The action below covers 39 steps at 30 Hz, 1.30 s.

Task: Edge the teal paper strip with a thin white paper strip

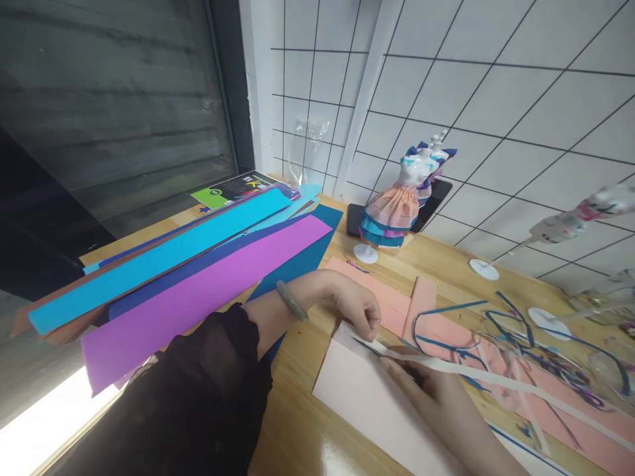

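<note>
A pale pink sheet of crepe-like paper lies on the wooden table in front of me. My left hand, with a green bangle at the wrist, pinches its far edge, fingers curled. My right hand is closed around scissors, whose dark blades point at the left fingers along that edge; the handles are mostly hidden in the palm. A narrow whitish strip runs from the blades over my right hand and off to the right.
Long sheets lie left: a purple one, a bright blue one. A dressed mini mannequin stands at the back, a bare one to the right. Salmon paper and tangled blue strips spread rightward. A tiled wall rises behind.
</note>
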{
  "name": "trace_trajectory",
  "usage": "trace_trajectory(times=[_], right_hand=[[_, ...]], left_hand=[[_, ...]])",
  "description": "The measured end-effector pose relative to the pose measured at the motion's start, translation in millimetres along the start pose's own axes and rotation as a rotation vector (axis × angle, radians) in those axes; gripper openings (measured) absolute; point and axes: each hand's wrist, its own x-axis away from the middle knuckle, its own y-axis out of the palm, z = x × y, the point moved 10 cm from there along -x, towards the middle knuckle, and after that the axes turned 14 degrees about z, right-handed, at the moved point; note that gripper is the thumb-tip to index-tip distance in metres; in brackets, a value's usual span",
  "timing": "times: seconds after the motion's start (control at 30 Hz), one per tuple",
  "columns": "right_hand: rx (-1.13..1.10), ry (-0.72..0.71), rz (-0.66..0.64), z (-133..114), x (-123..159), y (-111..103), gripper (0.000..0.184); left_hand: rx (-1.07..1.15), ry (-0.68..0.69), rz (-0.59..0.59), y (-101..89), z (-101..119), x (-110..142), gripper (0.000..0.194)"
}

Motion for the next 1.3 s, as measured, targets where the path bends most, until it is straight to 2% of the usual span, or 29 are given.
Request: trace_trajectory(times=[0.2,0.43,0.6,0.93,1.3], right_hand=[[0.023,0.041,-0.003,1.8,2.6,0.6,0.034],[0.059,-0.077,0.009,-6.2,-0.5,2.9,0.033],[0.05,-0.063,0.015,-10.2,-2.2,3.4,0.034],[0.113,-0.059,0.101,-13.2,-3.4,-3.2,0.035],[0.079,0.02,0.009,-9.3,-5.1,8.4,0.037]], left_hand=[[0.02,-0.005,0.004,0.0,-0.9,-1.2,0.016],[0.027,-0.016,0.014,-0.2,-3.7,-2.2,0.015],[0.057,-0.03,0.014,0.9,-5.2,-2.7,0.015],[0.05,-0.015,0.012,0.9,-5.0,-4.2,0.015],[0.079,-0.038,0.002,2.2,-7.4,-4.5,0.015]])
